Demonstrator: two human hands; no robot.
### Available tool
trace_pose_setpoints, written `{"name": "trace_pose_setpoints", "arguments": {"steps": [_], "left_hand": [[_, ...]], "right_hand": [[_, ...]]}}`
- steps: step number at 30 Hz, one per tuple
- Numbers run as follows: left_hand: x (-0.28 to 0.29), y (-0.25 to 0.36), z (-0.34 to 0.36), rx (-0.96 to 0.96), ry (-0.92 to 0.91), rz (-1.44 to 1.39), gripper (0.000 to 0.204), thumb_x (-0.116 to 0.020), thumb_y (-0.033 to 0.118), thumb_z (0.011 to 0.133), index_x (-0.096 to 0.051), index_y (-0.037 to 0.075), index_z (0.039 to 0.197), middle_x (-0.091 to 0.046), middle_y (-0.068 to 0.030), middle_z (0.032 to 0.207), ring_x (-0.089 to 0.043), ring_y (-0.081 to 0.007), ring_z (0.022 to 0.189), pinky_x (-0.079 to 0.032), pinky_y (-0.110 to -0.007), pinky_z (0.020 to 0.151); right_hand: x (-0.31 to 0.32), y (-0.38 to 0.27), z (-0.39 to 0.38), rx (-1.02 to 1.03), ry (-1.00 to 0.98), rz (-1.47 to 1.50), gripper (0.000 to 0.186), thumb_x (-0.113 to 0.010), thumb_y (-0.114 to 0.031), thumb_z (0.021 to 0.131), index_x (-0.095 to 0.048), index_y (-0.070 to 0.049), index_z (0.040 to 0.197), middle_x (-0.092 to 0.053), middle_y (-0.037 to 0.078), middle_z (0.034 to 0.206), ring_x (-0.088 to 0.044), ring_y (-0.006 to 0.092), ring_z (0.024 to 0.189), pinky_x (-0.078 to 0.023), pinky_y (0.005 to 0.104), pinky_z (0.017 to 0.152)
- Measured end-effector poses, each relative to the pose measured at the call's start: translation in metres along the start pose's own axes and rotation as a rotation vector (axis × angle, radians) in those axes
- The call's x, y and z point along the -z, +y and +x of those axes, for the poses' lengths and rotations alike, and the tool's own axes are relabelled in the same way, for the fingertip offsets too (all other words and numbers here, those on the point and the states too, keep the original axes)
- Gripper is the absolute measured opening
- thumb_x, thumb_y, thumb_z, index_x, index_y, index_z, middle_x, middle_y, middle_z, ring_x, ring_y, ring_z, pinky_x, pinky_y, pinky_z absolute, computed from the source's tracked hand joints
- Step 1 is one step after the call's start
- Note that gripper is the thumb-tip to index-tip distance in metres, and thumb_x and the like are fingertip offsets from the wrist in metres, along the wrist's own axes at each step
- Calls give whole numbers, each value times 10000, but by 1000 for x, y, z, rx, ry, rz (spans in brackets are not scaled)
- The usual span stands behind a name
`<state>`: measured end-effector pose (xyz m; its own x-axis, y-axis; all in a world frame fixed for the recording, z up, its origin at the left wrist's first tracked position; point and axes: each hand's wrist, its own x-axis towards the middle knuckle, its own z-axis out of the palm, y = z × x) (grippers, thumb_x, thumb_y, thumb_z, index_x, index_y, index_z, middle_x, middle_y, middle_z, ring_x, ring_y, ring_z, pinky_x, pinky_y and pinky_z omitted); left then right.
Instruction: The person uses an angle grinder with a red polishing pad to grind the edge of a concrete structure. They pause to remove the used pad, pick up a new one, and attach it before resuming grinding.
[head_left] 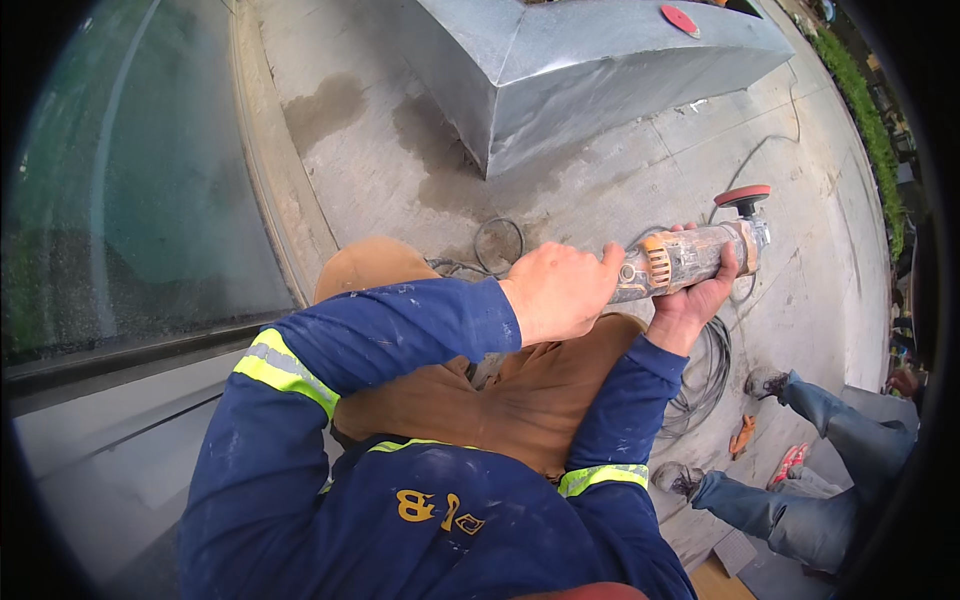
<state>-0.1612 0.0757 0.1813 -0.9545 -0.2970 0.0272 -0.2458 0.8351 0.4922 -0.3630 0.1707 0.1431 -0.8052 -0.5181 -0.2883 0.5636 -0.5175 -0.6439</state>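
Left hand [562,290] and right hand [697,295] grip the grinder [690,258]. I hold it near my right knee [598,352]; an accidental switch-on could spin the pad [742,194] unexpectedly.

Dusty grey power polisher [703,254] with orange vents [657,262], held crosswise, red disc [743,194] at right end.

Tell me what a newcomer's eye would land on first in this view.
Probably the dusty power tool with its red pad, right of centre, its body in the right hand and the left hand at its rear end. Next, the big grey metal box at the top, with a red disc on it. Then another person's jeans-clad legs at lower right, near a coil of cable.
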Motion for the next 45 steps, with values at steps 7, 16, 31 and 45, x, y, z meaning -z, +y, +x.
{"name": "trace_pose_setpoints", "arguments": {"steps": [7, 16, 31, 45], "left_hand": [[7, -2, -3, 16, -12, -32, 536, -701, 181, 782, -433, -50, 1185, -661, -204, 725, -677, -382, 642, -548, -470, 588], [7, -2, -2, 14, -23, -71, 647, -701, 187, 780, -393, -80, 1282, -656, -234, 741, -672, -407, 678, -538, -491, 618], [5, 4, 2, 30, -26, -41, 623, -725, 206, 806, -388, -35, 1272, -666, -241, 812, -665, -423, 709, -530, -494, 611], [-4, -2, 8, 47, -15, -164, 639, -758, 238, 800, -420, 5, 1290, -677, -253, 846, -665, -445, 789, -520, -497, 660]], "right_hand": [[-8, 4, -1, 19, 47, 16, 552, -672, -366, 873, -470, -35, 1266, -602, 188, 1095, -627, 385, 987, -545, 551, 846], [-12, 3, -3, 29, 43, 29, 523, -687, -341, 865, -492, -27, 1235, -598, 198, 1081, -626, 389, 962, -537, 547, 854], [-10, 2, 0, 8, 36, 58, 515, -668, -324, 874, -481, -27, 1250, -612, 193, 1050, -636, 373, 938, -554, 515, 820], [-8, 4, 2, 129, 2, 26, 476, -678, -326, 868, -510, -19, 1191, -615, 185, 1018, -669, 356, 865, -583, 494, 750]]}}
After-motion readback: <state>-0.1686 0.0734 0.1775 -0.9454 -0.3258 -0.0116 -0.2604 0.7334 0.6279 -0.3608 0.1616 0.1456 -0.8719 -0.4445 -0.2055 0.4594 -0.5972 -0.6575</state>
